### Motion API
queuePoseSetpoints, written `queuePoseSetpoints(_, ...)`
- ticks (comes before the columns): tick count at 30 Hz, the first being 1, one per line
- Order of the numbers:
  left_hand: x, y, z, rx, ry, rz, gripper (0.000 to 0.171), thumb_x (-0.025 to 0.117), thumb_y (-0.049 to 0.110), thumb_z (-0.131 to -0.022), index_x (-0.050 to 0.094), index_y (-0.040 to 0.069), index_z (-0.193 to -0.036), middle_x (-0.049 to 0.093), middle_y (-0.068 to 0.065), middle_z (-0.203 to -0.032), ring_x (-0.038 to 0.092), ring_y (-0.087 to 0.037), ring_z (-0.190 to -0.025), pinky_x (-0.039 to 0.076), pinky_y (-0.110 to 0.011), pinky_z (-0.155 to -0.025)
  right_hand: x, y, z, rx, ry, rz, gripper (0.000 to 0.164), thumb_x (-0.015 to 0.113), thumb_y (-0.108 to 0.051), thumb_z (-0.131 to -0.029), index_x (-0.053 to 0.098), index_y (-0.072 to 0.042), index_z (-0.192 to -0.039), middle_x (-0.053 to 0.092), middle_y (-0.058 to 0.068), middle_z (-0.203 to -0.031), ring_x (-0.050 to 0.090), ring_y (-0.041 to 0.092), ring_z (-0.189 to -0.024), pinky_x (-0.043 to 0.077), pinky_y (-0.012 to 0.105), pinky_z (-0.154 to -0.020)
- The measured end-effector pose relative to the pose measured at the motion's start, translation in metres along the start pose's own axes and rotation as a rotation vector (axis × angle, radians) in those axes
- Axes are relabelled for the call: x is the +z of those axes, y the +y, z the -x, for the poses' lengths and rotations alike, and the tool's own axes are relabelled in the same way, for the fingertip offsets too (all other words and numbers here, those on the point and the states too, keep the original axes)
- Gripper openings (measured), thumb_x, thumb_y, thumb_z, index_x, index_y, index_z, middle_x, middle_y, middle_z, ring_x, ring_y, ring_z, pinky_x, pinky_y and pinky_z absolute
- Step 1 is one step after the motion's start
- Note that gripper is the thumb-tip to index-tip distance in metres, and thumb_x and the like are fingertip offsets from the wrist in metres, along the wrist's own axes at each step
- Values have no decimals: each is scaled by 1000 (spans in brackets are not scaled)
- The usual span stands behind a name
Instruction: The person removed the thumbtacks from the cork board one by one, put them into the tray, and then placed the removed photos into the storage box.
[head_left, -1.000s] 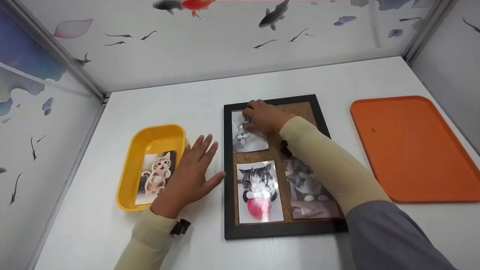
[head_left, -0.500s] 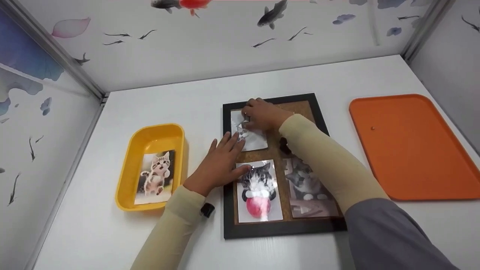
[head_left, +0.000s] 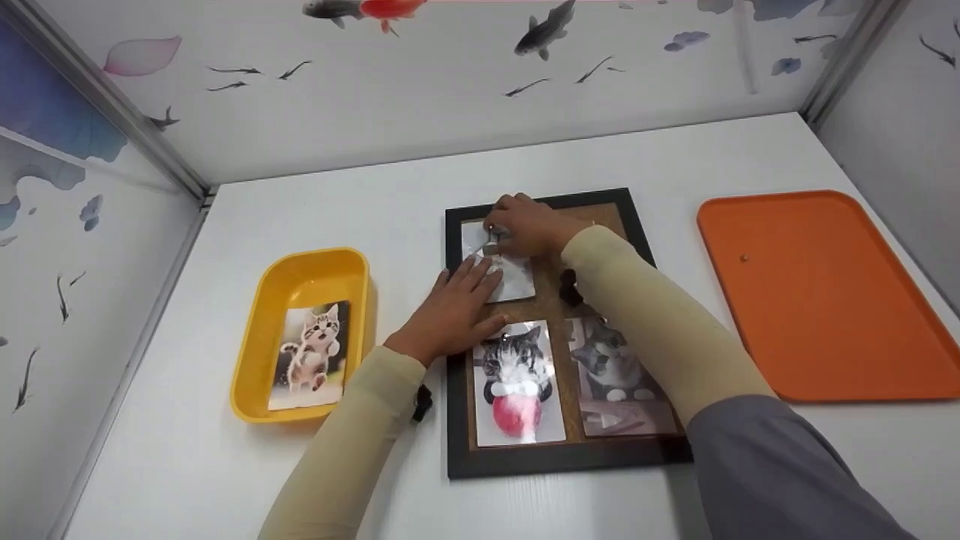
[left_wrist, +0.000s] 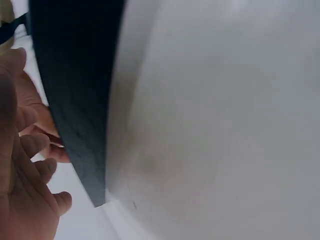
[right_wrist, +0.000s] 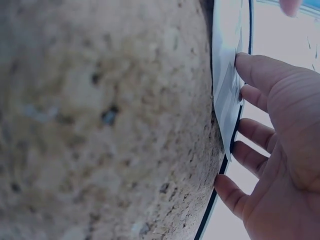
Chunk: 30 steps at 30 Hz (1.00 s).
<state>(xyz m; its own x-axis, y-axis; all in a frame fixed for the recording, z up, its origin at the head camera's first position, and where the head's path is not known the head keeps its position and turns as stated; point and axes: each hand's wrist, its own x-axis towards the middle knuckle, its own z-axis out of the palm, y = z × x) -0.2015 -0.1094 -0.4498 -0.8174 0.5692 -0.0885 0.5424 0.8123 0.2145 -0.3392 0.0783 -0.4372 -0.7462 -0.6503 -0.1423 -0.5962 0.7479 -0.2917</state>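
Note:
A cork board in a black frame lies on the white table. My right hand is over its upper-left photo, thumb and fingertips touching the photo's upper part. In the right wrist view, thumb and index fingertips stand apart at the photo's surface; any pin under them is hard to make out. My left hand reaches over the frame's left side, its fairly straight fingers resting on the same photo's lower left. Below are a photo of a cat with a pink ball and a grey cat photo.
At the left stands a yellow tray holding a kitten photo. An orange tray lies at the right with one small pin on it. Printed panels wall the table's back and sides.
My left hand has moved right, from beside the yellow tray onto the upper-left photo. My right hand stays at that photo's top with only a slight shift.

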Motion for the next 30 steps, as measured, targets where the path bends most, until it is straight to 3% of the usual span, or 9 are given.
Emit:
queuePoseSetpoints(12,10,-12,-13,75,-50,-93,77,30,64,-100,18,17,-160,10,-6,-166,3,-26,-152,6,-50,-120,-1,6,0,2,-6,-42,43,62,-23,-96,57,-20,-139,43,7,-146,37,26,-133,34,49,-110)
queuePoseSetpoints(19,10,-18,-16,54,-17,-84,80,27,69,-98,19,19,-160,11,-3,-166,3,-24,-152,5,-50,-120,0,7,-2,-10,-11,-52,43,62,-24,-96,57,-21,-139,42,6,-146,36,26,-133,33,49,-110)
queuePoseSetpoints(30,14,-22,-18,71,-25,-100,80,22,70,-98,19,20,-160,11,-4,-166,2,-24,-152,3,-51,-120,-3,7,-2,7,-14,-69,40,63,-26,-97,59,-21,-137,45,5,-143,37,25,-132,33,48,-110)
